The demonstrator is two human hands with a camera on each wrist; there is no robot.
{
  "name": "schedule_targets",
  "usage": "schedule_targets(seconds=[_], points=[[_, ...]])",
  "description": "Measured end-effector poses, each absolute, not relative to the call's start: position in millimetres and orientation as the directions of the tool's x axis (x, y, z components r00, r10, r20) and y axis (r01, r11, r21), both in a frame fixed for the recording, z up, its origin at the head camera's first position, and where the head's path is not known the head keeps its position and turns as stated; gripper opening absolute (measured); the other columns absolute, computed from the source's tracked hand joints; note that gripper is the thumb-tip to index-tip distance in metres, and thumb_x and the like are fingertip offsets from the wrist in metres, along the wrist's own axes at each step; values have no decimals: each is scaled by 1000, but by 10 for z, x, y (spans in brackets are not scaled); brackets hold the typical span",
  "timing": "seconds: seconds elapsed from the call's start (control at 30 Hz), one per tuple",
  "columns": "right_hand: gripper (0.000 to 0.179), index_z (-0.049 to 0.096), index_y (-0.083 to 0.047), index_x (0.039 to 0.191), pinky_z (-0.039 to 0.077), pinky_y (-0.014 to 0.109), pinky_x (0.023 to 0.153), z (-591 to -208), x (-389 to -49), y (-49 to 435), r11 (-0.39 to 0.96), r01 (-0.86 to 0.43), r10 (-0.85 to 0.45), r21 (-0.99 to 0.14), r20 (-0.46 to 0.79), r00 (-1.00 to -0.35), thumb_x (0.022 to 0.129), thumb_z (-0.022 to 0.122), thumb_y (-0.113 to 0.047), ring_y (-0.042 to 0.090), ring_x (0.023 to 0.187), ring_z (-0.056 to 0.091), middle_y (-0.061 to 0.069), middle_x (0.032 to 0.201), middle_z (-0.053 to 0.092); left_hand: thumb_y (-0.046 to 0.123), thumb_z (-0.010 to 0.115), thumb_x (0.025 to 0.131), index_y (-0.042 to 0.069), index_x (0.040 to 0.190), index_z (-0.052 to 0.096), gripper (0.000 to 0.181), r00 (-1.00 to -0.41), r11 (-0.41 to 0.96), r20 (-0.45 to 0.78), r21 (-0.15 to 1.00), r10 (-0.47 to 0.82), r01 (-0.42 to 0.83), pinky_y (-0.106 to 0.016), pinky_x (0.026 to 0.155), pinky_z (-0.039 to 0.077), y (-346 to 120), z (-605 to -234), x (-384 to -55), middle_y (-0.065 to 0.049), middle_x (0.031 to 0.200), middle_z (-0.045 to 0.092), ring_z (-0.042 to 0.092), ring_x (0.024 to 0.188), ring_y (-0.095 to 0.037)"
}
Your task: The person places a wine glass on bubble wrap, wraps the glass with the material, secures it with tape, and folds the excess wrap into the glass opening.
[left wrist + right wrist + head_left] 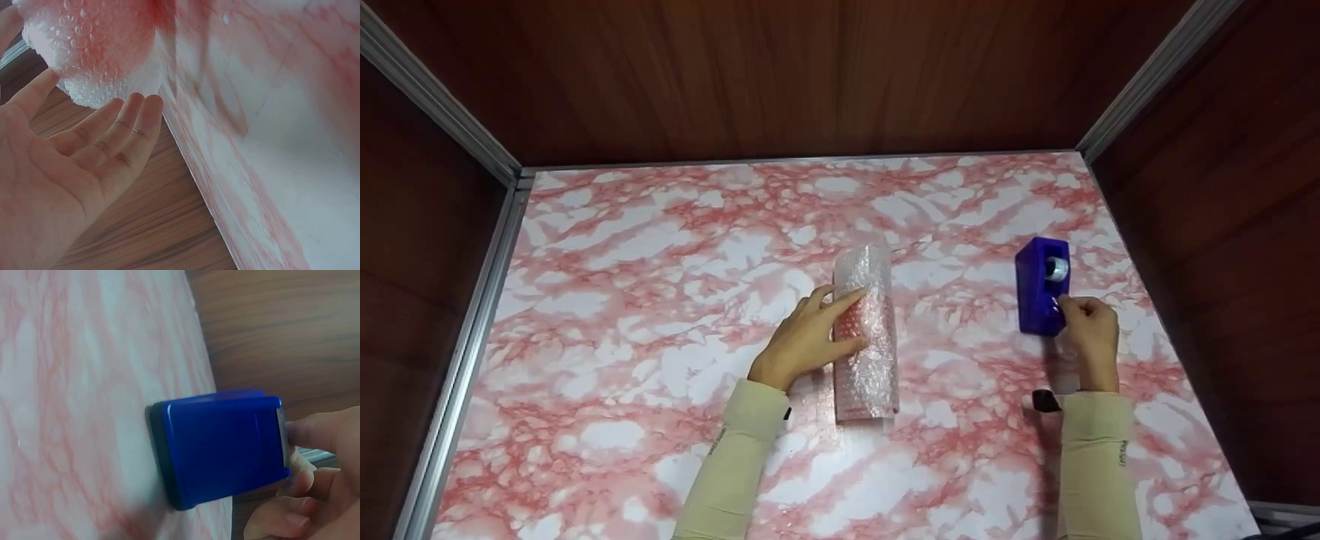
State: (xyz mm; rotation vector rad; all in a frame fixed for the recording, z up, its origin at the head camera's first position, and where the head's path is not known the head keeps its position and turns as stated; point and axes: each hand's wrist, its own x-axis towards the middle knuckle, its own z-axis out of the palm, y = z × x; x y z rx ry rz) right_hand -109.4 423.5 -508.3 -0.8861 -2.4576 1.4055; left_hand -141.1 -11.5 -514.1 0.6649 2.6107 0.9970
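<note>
A roll of bubble wrap point(877, 375), with something reddish showing through it, lies lengthwise at mid-table. My left hand point(804, 336) rests on its left side, thumb and fingers spread over it. Seen from the left wrist, the fingers are extended near the bubble wrap point(95, 42). To the right stands a blue tape dispenser point(1030, 292) with a tape roll point(1058, 269) in it. At its near end, my right hand point(1093, 330) pinches the tape by the cutter. The right wrist view has the dispenser point(225, 444) large, fingertips at its cutting edge.
The table point(622, 427) has a red and white marbled top. Dark wood panels point(810, 75) enclose it at the back and both sides, with metal rails point(472, 300) along the edges.
</note>
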Motion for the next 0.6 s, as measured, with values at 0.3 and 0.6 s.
schedule_targets(seconds=[0.3,0.6], points=[[31,61,0,95,48,23,64,-5113,-1083,4150,324,411,617,-852,-139,-775,101,57,-31,6,67,54,-2,83,56,66,64,88,49,155,30,77,-858,653,-81,686,507,321,-63,95,44,-113,-5149,-1401,-7,158,29,37,138,-37],[25,53,4,96,56,22,67,-5070,-1091,4102,25,362,602,-932,-275,-750,102,55,-20,11,71,59,8,101,50,65,64,88,48,155,31,76,-859,642,-85,703,504,308,-63,97,42,-112,-5162,-1396,-7,159,28,36,139,-36]])
